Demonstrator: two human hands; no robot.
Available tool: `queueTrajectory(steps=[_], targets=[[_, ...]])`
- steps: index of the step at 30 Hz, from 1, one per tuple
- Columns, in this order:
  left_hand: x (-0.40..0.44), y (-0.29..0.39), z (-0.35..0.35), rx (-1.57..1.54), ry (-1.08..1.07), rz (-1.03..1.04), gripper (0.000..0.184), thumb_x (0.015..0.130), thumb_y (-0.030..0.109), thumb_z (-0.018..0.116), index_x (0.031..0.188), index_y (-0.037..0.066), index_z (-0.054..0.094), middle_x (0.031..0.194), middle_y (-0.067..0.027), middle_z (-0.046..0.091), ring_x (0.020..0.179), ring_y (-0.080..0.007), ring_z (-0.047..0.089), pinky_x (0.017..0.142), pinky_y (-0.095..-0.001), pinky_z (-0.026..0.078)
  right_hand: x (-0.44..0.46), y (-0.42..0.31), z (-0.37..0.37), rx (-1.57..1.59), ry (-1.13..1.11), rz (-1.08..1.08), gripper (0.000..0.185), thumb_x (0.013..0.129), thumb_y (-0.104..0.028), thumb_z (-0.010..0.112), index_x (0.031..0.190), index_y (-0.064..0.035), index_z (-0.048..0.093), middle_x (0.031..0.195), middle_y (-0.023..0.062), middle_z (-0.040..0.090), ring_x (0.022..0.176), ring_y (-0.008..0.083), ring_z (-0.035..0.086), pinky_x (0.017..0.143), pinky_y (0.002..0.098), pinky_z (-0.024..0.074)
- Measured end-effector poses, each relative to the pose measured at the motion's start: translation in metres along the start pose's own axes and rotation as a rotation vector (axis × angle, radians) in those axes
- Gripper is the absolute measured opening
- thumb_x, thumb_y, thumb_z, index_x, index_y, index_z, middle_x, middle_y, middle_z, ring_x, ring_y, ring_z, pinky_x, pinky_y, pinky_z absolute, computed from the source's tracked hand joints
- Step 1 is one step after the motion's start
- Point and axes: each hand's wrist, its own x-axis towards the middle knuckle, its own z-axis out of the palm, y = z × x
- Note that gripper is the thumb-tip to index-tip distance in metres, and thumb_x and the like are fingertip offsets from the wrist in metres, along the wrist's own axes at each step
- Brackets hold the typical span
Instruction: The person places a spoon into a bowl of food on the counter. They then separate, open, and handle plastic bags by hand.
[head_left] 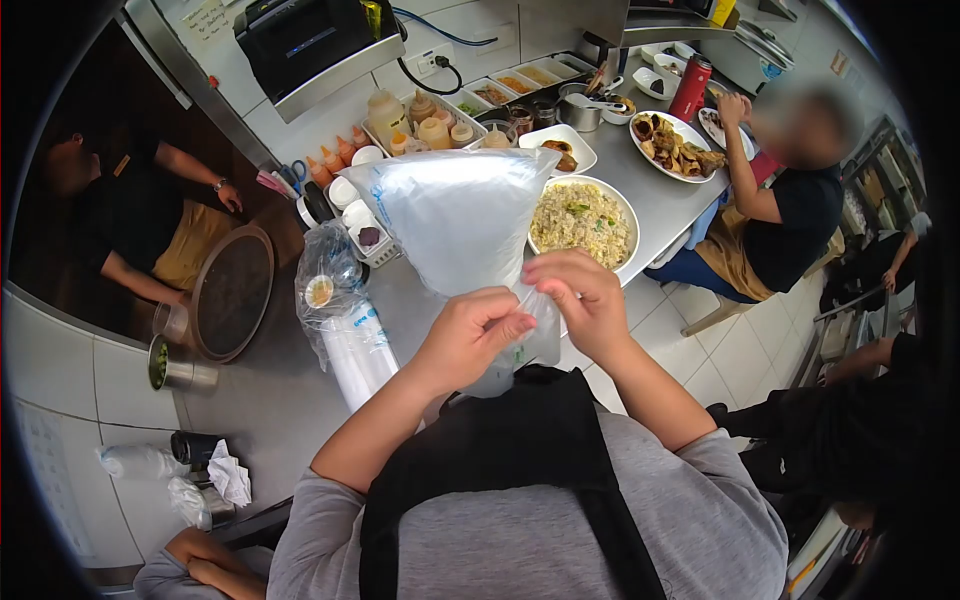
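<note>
In front of my chest, my left hand (475,335) and my right hand (580,298) are close together. Both pinch a thin translucent plastic bag (540,335), which hangs crumpled between and below the fingers. Just beyond it, a large whitish bundle of plastic bags (450,215) with faint blue print rests on the steel counter; whether it joins the piece in my fingers I cannot tell. A white bowl of fried rice (582,222) stands right behind my right hand. To the left lies a white roll in clear plastic (362,350).
Sauce bottles (390,118) and topping trays (500,85) line the back wall. A plate of browned food (675,148) and a red flask (691,88) are at right, near a seated person (770,200). Another person (150,210) holds a round tray (233,292) at left.
</note>
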Motion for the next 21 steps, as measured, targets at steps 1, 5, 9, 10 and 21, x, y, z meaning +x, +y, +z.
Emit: queueTrajectory(steps=[1, 5, 9, 10, 21], targets=[[0.0, -0.003, -0.001, 0.039, -0.069, -0.003, 0.019, 0.089, 0.018, 0.061, 0.08, 0.001, 0.062, 0.07, -0.0037, 0.053, 0.061, -0.0115, 0.049, 0.058, -0.0244, 0.038, -0.001, -0.003, 0.001, 0.298, 0.062, 0.204, 0.026, 0.089, -0.021, 0.06, 0.071, -0.0025, 0.056, 0.07, 0.0047, 0.057, 0.066, 0.0181, 0.051, 0.062, 0.03, 0.0416], [0.001, 0.001, -0.004, -0.009, 0.074, 0.096, 0.025, 0.093, 0.019, 0.056, 0.077, 0.0, 0.057, 0.065, -0.0022, 0.05, 0.064, -0.0123, 0.05, 0.064, -0.026, 0.041, -0.012, -0.001, -0.016, 0.848, -0.11, 0.64, 0.021, 0.093, -0.022, 0.057, 0.083, -0.003, 0.055, 0.083, -0.0017, 0.058, 0.076, 0.0094, 0.053, 0.066, 0.0236, 0.0417], [0.0, -0.01, -0.002, -0.223, 0.177, 0.221, 0.022, 0.094, 0.02, 0.054, 0.081, 0.002, 0.054, 0.068, 0.0007, 0.049, 0.063, -0.0115, 0.05, 0.065, -0.0259, 0.042, 0.001, -0.008, -0.024, 0.942, -0.581, 0.588, 0.018, 0.085, -0.016, 0.067, 0.091, -0.0058, 0.053, 0.091, -0.002, 0.056, 0.079, 0.0063, 0.052, 0.068, 0.0186, 0.0395], [-0.003, -0.017, -0.01, -0.412, 0.123, 0.117, 0.02, 0.094, 0.02, 0.053, 0.083, 0.003, 0.052, 0.069, 0.0016, 0.049, 0.063, -0.0109, 0.05, 0.065, -0.0257, 0.043, 0.004, -0.01, -0.029, 0.676, -0.719, 0.554, 0.024, 0.081, -0.007, 0.069, 0.097, -0.0065, 0.051, 0.092, -0.0015, 0.057, 0.083, 0.0047, 0.052, 0.068, 0.0188, 0.0404], [-0.002, -0.007, -0.026, 0.184, 0.22, -0.204, 0.012, 0.078, 0.01, 0.068, 0.086, 0.006, 0.06, 0.076, -0.0008, 0.058, 0.072, -0.012, 0.053, 0.062, -0.0266, 0.041, -0.016, 0.004, -0.028, 0.781, -0.36, 0.76, 0.019, 0.084, 0.003, 0.055, 0.1, -0.0071, 0.056, 0.091, -0.0016, 0.055, 0.081, 0.0068, 0.051, 0.073, 0.022, 0.0434]])
